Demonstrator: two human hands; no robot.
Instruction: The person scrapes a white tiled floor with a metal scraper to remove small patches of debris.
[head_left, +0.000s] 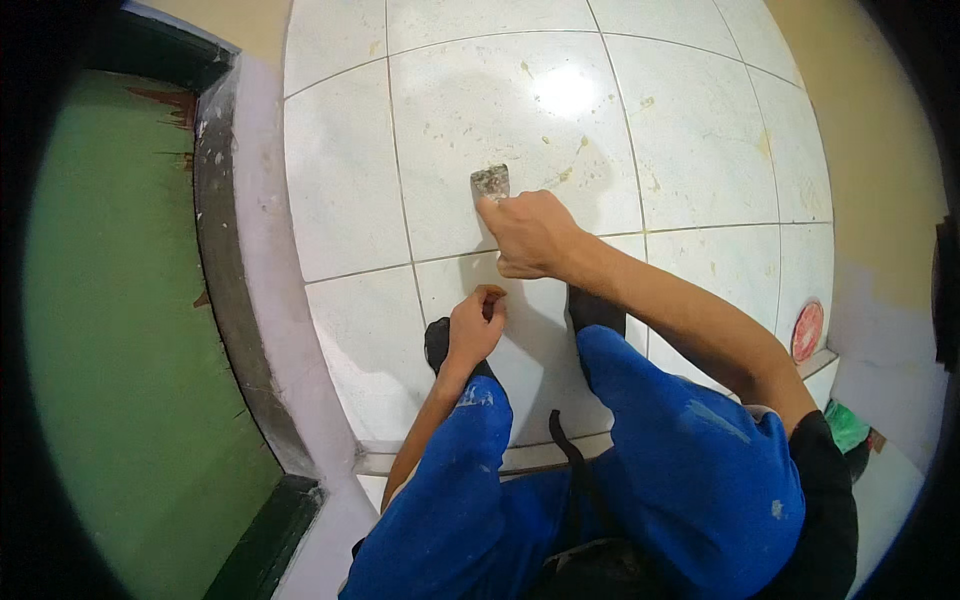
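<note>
My right hand (540, 235) is closed around the handle of a scraper (491, 182). Its broad blade, smeared with grey-brown residue, points away from me against the white floor tile. The handle is hidden inside my fist. Off-white specks and smears (565, 174) mark the tile just right of the blade. Closer to me, my left hand (476, 328) hangs past my left knee, fingers loosely curled and a little apart, with nothing visible in them. My left forearm lies along the blue trouser leg (470, 430).
A green door (120, 300) in a dark frame stands along the left. At the right wall lie a red round lid-like piece (807, 331) and a green crumpled item (846, 427). My dark-covered feet (437, 343) rest on the tiles; a low ledge (535, 455) crosses beneath me.
</note>
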